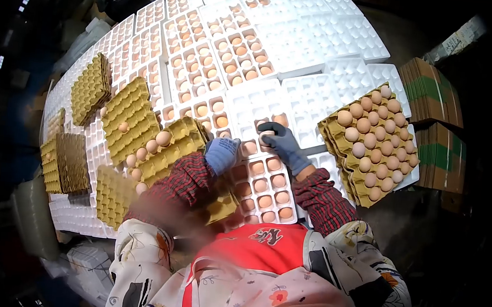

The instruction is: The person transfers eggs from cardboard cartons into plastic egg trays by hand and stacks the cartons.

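Observation:
My right hand, in a blue-grey glove, has its fingers curled round an egg above a white foam tray at the centre. My left hand, gloved too, is closed at that tray's left edge, its fingertips mostly hidden; whether it holds anything I cannot make out. Beside it lies a brown pulp egg tray with several eggs such as one egg. Directly in front of me, a nearer foam tray has eggs in its pockets.
On the right, a stack of pulp trays carries many eggs. Egg-filled foam trays spread to the back left; unfilled ones cover the back right. More pulp trays stand left. Bundled cardboard lies beyond the right edge.

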Motion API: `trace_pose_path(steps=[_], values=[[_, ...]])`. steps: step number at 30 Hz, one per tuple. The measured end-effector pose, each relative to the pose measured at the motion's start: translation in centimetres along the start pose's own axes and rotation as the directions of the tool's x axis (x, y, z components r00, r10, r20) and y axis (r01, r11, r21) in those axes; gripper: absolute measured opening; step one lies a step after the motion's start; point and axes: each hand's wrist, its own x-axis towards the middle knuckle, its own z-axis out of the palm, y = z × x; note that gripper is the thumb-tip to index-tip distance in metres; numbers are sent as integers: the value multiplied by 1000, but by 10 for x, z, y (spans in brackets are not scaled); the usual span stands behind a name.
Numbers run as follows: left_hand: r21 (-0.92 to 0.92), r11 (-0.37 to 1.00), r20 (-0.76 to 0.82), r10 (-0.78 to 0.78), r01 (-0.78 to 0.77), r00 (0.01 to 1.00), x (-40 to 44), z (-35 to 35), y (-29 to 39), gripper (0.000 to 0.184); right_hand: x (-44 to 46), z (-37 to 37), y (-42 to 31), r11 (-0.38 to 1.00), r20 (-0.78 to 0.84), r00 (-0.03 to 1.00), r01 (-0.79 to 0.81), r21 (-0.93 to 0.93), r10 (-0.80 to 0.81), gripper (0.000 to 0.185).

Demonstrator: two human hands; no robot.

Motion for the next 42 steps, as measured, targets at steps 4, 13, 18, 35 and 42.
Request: trace_pose_path(steps=[4, 13, 18, 35, 42], values=[[-156, 980, 145, -98, 120, 985, 27, -45, -8, 35, 41, 38, 14, 94, 339, 735, 478, -873, -587, 33], [-91, 993, -329, -99, 73, 939, 101, 9, -13, 54, -13, 36, 22, 540, -88, 750, 384, -749, -656, 36], [-286, 949, -510, -36, -130, 860, -23, -73, -3, 44, 7, 73, 0, 548, -93, 701, 459, -699, -707, 37], [-943, -49, -206, -692, -330, 692, -292, 10, -166, 50, 87, 254, -34, 626, 448, 784, 616, -478, -429, 37], [-266, 904, -366, -415, 334, 833, -241, -18, -167, 47, 85, 292, -22, -173, 602, 780, 577, -798, -173, 36]])
